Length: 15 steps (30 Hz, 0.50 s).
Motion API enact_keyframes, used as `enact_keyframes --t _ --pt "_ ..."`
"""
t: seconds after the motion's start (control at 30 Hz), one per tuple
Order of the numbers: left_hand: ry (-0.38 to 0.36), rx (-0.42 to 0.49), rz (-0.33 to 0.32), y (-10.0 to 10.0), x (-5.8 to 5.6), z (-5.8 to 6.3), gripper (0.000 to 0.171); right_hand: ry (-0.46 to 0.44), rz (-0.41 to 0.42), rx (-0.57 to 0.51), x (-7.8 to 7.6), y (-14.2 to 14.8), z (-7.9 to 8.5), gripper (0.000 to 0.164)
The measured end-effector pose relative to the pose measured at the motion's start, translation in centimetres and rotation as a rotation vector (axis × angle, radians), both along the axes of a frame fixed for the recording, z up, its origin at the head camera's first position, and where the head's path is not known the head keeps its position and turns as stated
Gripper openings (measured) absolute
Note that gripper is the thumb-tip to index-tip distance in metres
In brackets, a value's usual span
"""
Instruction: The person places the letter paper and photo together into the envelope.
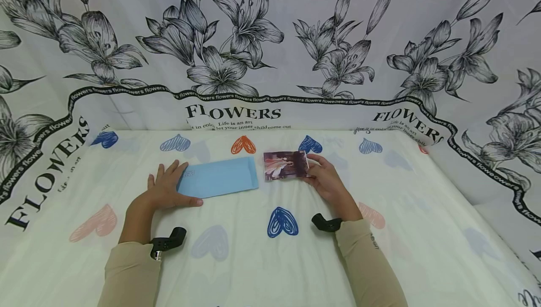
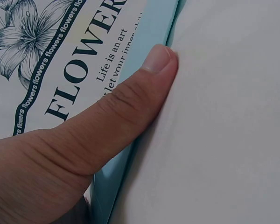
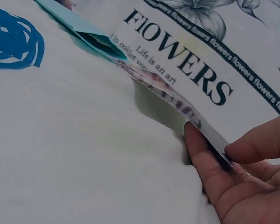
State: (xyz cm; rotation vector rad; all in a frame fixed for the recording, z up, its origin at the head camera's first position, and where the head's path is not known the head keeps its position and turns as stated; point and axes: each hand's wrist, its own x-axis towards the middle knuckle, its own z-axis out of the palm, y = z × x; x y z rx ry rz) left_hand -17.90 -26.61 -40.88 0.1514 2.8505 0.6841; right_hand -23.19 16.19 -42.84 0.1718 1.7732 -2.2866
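Note:
A light blue envelope lies on the white cloth, its opening at the right end; in the right wrist view that mouth gapes a little. My left hand rests over the envelope's left end with fingers spread, and the thumb lies along its near edge. Just right of the envelope, a glossy photo with a pale gown on a dark background is pinched by my right hand at its right end. The right wrist view has the photo tilted and raised slightly off the cloth, between thumb and fingers.
The cloth has printed hearts and covers the flat surface. Behind it hangs a white curtain with black flower prints and lettering. Black wrist cameras sit on both forearms.

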Motion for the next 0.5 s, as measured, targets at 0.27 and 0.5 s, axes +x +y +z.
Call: enact_keyframes --t 0.27,0.5 --pt "0.007 -0.002 -0.003 -0.1 -0.1 0.0 0.132 0.012 0.026 -0.004 0.5 -2.0 0.1 0.06" --pt "0.006 0.0 0.001 -0.1 -0.1 -0.2 0.133 -0.005 0.003 0.026 0.6 -3.1 0.0 0.056"
